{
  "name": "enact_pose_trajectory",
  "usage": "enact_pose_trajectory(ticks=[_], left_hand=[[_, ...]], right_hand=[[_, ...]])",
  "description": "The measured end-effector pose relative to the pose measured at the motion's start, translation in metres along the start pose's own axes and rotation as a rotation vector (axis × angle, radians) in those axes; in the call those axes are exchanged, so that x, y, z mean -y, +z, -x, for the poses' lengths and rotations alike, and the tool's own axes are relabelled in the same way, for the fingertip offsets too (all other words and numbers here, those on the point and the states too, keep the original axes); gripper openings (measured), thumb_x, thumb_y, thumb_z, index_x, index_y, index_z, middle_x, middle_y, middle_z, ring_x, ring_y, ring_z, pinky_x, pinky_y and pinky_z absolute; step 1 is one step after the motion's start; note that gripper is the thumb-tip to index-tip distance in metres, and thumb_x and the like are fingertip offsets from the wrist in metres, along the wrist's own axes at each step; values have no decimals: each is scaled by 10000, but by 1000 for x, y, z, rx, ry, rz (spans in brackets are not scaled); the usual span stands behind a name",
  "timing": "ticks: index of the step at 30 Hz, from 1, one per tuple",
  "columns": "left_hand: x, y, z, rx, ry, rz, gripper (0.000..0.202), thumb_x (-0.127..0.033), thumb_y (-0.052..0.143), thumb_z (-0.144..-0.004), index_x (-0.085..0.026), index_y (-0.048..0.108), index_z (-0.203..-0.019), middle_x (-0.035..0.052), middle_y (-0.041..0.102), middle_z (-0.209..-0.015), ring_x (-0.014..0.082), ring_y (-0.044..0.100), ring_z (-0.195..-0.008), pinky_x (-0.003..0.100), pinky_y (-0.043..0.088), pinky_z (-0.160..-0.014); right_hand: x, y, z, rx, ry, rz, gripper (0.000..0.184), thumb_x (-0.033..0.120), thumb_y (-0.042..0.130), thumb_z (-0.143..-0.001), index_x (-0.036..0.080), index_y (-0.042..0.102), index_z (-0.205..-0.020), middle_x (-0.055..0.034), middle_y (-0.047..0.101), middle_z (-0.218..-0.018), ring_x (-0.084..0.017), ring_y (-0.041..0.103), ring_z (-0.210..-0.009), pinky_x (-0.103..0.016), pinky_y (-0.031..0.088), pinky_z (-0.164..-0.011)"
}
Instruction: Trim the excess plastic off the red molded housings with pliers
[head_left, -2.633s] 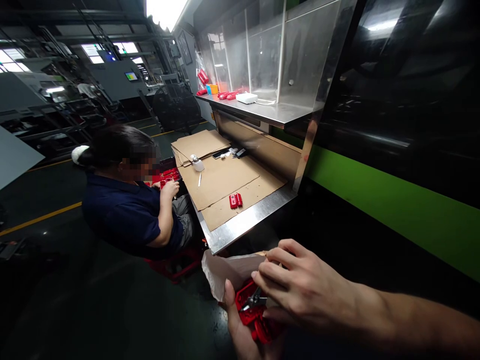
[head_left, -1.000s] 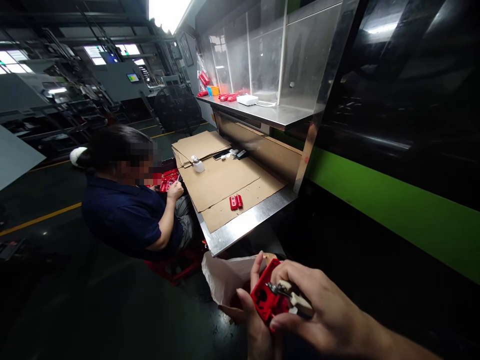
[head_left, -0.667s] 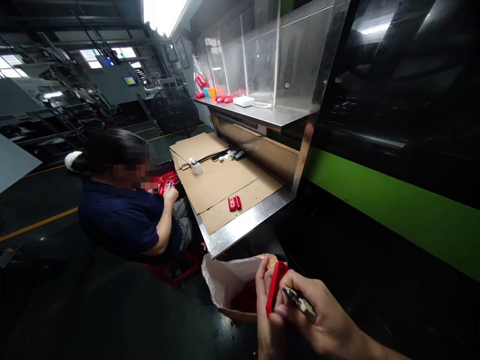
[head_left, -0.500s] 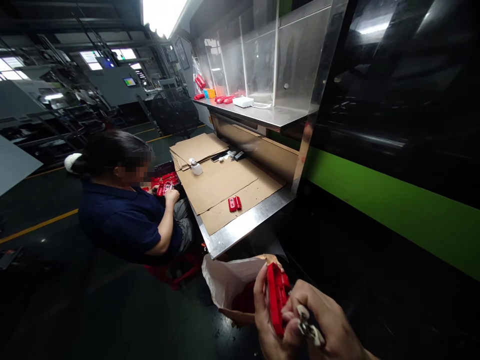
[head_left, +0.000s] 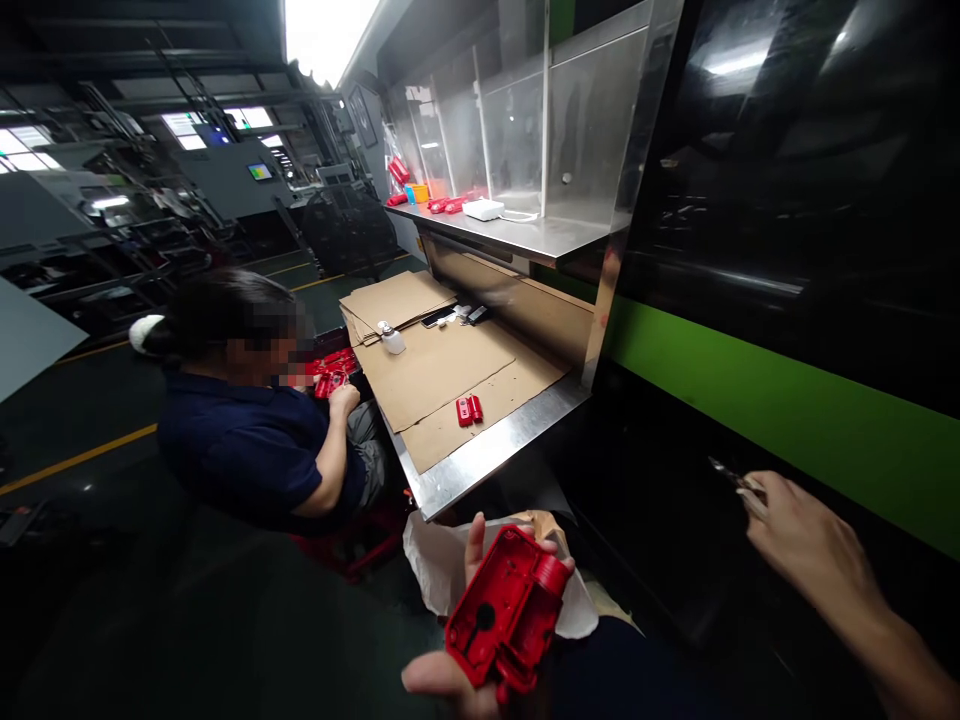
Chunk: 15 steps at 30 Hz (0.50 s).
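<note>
A red plastic housing lies in my left hand, its hollow inner side facing up. My fingers support it from beneath and along its edges, with the thumb at the lower left. Off to the right, my right hand is closed around the pale handles of a small cutting tool that looks like nippers, its metal tip pointing left, apart from the housing. Behind the housing stands a bag with a white lining, partly hidden by my left hand.
A co-worker sits at the left, handling a red part. Cardboard covers the metal-edged workbench, which bears a red housing, a small white bottle and a phone. More red parts and a white box rest on the shelf.
My right hand has moved away to the right with the nippers. My left hand has turned the housing from edge-on to show its hollow inside.
</note>
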<state>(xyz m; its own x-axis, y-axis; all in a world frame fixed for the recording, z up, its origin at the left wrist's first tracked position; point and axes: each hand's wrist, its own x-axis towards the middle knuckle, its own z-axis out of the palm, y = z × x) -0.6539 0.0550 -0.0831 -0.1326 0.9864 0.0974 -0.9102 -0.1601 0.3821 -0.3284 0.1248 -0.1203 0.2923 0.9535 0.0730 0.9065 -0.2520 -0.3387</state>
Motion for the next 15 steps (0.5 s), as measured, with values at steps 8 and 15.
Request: enact_pose_trajectory(ticks=[8,15], left_hand=[[1,-1,1,-23,-66,135,1032,-968,354,-644,-306,579,-1403,170,699,-1289,369,682,-1140,571,536,-1026],[-6,9,7,-322,-84,-156,1011,-890,643,-589,-339,546,-1431,185,597,-1420,490,537,-1293,692,404,-1104]], right_hand=[[-24,67,20,362,53,3,314,546,413,-882,254,496,-802,-41,647,-622,-269,639,-562,-383,428,-585],[-26,139,53,548,23,-51,432,629,375,-897,238,538,-813,-93,709,-867,-291,698,-740,-432,498,-703]])
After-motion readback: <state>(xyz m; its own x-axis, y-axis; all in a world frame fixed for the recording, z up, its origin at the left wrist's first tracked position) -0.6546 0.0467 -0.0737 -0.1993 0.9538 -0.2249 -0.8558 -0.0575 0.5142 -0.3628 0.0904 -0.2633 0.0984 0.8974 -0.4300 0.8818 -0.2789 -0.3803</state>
